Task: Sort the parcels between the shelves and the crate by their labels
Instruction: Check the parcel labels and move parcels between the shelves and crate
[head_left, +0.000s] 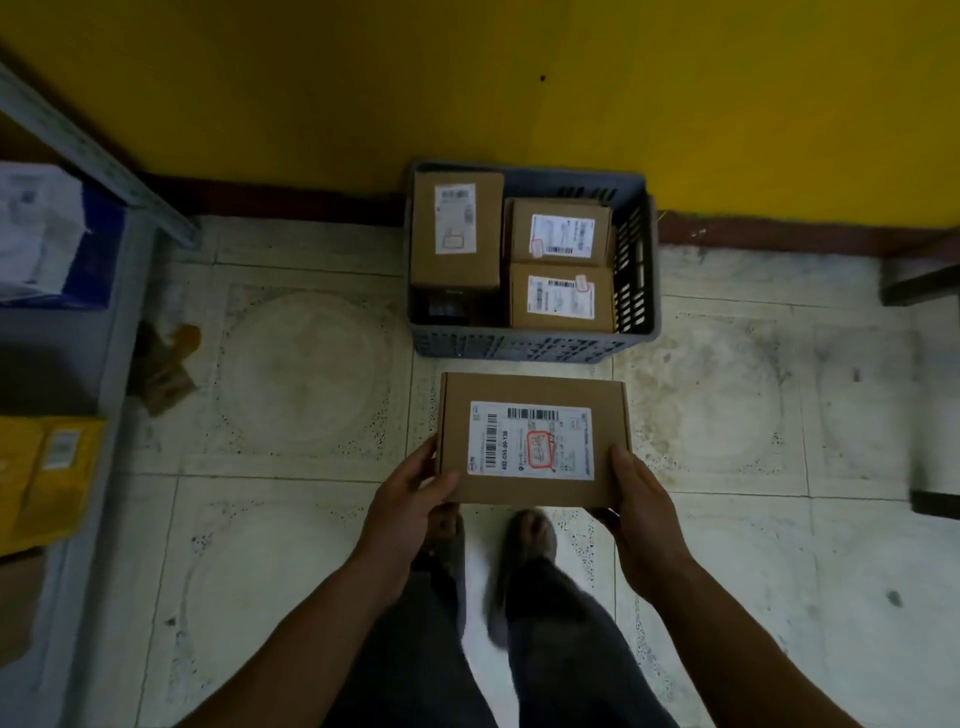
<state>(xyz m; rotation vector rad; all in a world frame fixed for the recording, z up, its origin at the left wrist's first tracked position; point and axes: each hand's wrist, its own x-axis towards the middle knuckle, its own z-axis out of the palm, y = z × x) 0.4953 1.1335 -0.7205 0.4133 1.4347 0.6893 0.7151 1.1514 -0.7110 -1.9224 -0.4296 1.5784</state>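
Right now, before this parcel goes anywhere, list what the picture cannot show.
Head view only.
Label on the held parcel: small print and red stamp too blurred to read.
Front-left corner of the crate: dark, contents unclear.
The shelves: cut off by the left edge; shelf parcels blurred.
Left hand, right hand: fingers hidden under the parcel.

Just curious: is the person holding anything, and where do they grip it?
A labelled cardboard parcel, label up: left hand grips its near left corner, right hand its near right corner.

Yellow wall (519, 78), dark red skirting (779, 233), pale speckled floor tiles (727, 426), dim light
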